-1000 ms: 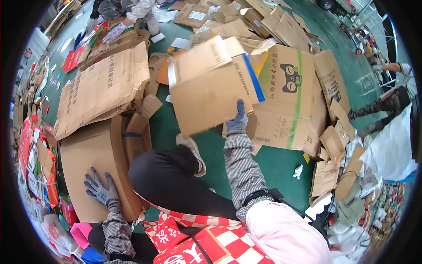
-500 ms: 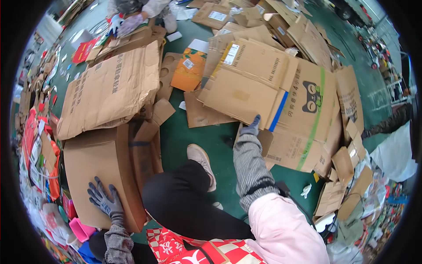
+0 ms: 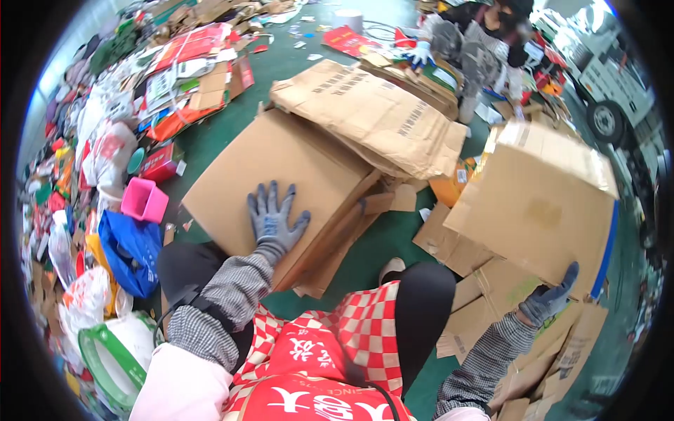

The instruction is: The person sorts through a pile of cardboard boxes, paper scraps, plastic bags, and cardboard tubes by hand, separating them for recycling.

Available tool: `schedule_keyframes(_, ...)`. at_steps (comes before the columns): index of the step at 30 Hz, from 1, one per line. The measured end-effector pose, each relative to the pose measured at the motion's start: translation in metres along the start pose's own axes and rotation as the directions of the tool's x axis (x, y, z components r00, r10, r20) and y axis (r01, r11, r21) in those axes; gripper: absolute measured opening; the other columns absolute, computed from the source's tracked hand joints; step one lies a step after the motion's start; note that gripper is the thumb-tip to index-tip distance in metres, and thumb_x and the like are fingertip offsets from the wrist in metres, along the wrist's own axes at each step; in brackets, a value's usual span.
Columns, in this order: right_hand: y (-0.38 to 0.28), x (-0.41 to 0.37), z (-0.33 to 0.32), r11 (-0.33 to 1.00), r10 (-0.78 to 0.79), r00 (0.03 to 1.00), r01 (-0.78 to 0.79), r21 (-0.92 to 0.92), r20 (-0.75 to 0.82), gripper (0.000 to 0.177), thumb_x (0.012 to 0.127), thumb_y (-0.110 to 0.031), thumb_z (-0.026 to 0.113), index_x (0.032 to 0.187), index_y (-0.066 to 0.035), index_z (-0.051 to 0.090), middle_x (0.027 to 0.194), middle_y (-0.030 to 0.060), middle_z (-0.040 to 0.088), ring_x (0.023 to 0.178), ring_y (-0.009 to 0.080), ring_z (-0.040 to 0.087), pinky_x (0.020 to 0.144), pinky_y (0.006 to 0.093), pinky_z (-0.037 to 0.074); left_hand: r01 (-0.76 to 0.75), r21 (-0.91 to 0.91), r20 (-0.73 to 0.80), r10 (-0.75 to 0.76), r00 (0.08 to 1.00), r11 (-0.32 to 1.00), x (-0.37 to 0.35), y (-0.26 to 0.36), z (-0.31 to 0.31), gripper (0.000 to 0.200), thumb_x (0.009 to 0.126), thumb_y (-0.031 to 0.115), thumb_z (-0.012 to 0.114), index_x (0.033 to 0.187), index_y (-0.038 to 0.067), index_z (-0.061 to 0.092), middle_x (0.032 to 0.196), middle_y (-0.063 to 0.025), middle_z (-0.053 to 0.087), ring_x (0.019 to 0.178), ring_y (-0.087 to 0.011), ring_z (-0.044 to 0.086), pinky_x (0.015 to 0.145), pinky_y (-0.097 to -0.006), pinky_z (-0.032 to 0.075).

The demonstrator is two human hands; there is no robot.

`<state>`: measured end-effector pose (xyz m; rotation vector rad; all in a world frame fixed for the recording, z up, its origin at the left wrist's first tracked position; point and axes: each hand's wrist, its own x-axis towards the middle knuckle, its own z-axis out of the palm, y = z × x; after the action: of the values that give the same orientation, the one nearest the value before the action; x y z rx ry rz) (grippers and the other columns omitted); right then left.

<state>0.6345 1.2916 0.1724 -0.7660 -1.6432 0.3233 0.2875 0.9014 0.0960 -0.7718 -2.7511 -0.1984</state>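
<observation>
My left hand [image 3: 275, 219], in a grey glove, lies flat with spread fingers on a large brown box [image 3: 246, 175]. A printed, folded cardboard piece [image 3: 379, 105] rests over the box's far side. On the right, my right hand [image 3: 551, 298], also gloved, grips the near edge of a flattened cardboard box [image 3: 533, 203] with a blue strip on its right edge. That box is raised and tilted above other flat cardboard [image 3: 491, 288].
Beyond the boxes a person [image 3: 477, 49] in gloves works at a cardboard stack. A pink bin [image 3: 144, 200], a blue bag [image 3: 130, 252] and mixed waste lie to the left. A wheeled vehicle [image 3: 606, 121] stands at the far right.
The view has swung left. The flattened box with the blue strip is now lifted and tilted in my right hand. My left hand still lies on the brown box.
</observation>
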Motion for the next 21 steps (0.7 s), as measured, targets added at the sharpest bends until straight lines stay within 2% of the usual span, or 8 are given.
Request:
schedule_keyframes(5, -0.110, 0.024, 0.057, 0.943, -0.169, 0.977, 0.122, 0.309, 0.130, 0.051, 0.078, -0.002, 0.055, 0.125, -0.004, 0.037, 0.123, 0.0138, 0.043, 0.108, 0.0241, 0.048, 0.091, 0.0338, 0.042, 0.042, -0.106, -0.007, -0.043, 0.999, 0.993, -0.001, -0.014, 0.004, 0.060, 0.077, 0.047, 0.048, 0.128, 0.015, 0.039, 0.136, -0.0174, 0.024, 0.127, -0.0354, 0.016, 0.104, -0.0465, 0.003)
schedule_keyframes(7, -0.147, 0.036, 0.097, 0.218, 0.255, 0.830, -0.549, 0.807, 0.496, 0.038, 0.083, -0.009, 0.052, 0.120, -0.004, 0.043, 0.107, 0.0092, 0.055, 0.084, 0.0146, 0.057, 0.066, 0.0233, 0.048, 0.085, -0.331, -0.067, -0.114, 0.991, 0.940, 0.001, -0.028, 0.011, 0.057, 0.080, 0.045, 0.047, 0.128, 0.015, 0.038, 0.136, -0.0165, 0.026, 0.127, -0.0335, 0.020, 0.104, -0.0451, 0.005)
schedule_keyframes(10, -0.199, 0.000, 0.173, -0.123, 0.247, 0.619, -0.743, 0.658, 0.745, 0.031, 0.083, -0.016, 0.053, 0.113, -0.005, 0.048, 0.104, 0.0049, 0.055, 0.091, 0.0137, 0.054, 0.074, 0.0253, 0.046, 0.106, -0.783, -0.121, -0.317, 0.941, 0.613, 0.006, -0.056, 0.023, 0.050, 0.086, 0.038, 0.042, 0.128, 0.011, 0.038, 0.135, -0.0105, 0.031, 0.124, -0.0252, 0.029, 0.104, -0.0389, 0.016)
schedule_keyframes(14, -0.226, -0.109, 0.248, 0.006, 0.309, 0.469, -0.871, 0.492, 0.827, 0.033, 0.077, -0.014, 0.062, 0.107, -0.005, 0.051, 0.102, 0.0046, 0.056, 0.092, 0.0164, 0.056, 0.076, 0.0285, 0.048, -0.148, -0.961, 0.127, -0.847, 0.515, -0.234, 0.000, -0.152, 0.021, 0.050, 0.088, 0.040, 0.042, 0.128, 0.011, 0.033, 0.116, -0.0043, 0.044, 0.109, -0.0152, 0.039, 0.091, -0.0319, 0.034)
schedule_keyframes(16, -0.204, -0.168, 0.268, 0.063, 0.442, 0.148, -0.989, 0.134, 0.885, 0.040, 0.070, -0.010, 0.069, 0.105, -0.003, 0.051, 0.100, 0.0067, 0.058, 0.085, 0.0186, 0.058, 0.070, 0.0317, 0.051, -0.191, -0.981, -0.113, -0.876, 0.468, 0.025, -0.008, -0.169, 0.000, 0.053, 0.084, 0.046, 0.044, 0.126, 0.014, 0.037, 0.121, -0.0073, 0.042, 0.113, -0.0210, 0.038, 0.093, -0.0370, 0.032)
schedule_keyframes(17, -0.186, -0.197, 0.274, 0.270, 0.471, 0.183, -0.961, 0.057, 0.863, 0.041, 0.070, -0.013, 0.070, 0.105, -0.003, 0.051, 0.099, 0.0074, 0.058, 0.086, 0.0178, 0.058, 0.068, 0.0316, 0.051, -0.168, -0.985, -0.108, -0.876, 0.471, 0.032, -0.020, -0.165, -0.012, 0.053, 0.084, 0.046, 0.044, 0.126, 0.014, 0.037, 0.121, -0.0073, 0.042, 0.113, -0.0210, 0.038, 0.093, -0.0370, 0.032)
schedule_keyframes(19, -0.193, -0.215, 0.276, 0.105, 0.444, 0.164, -0.986, 0.131, 0.881, 0.036, 0.072, -0.014, 0.069, 0.101, 0.002, 0.055, 0.095, 0.0068, 0.060, 0.083, 0.0178, 0.058, 0.074, 0.0283, 0.047, 0.428, -0.331, -0.414, -0.537, 0.735, 0.841, -0.006, -0.140, -0.044, 0.057, 0.080, 0.049, 0.049, 0.126, 0.016, 0.039, 0.127, -0.0114, 0.039, 0.117, -0.0294, 0.035, 0.097, -0.0423, 0.027)
schedule_keyframes(21, -0.174, -0.225, 0.274, 0.075, 0.311, 0.188, -0.982, 0.173, 0.932, 0.027, 0.077, -0.017, 0.063, 0.096, 0.003, 0.058, 0.091, 0.0086, 0.061, 0.080, 0.0177, 0.058, 0.073, 0.0269, 0.047, 0.441, -0.031, -0.180, -0.439, 0.881, 0.897, 0.002, -0.106, -0.050, 0.063, 0.078, 0.053, 0.048, 0.129, 0.019, 0.035, 0.133, -0.0119, 0.033, 0.123, -0.0335, 0.026, 0.102, -0.0456, 0.017)
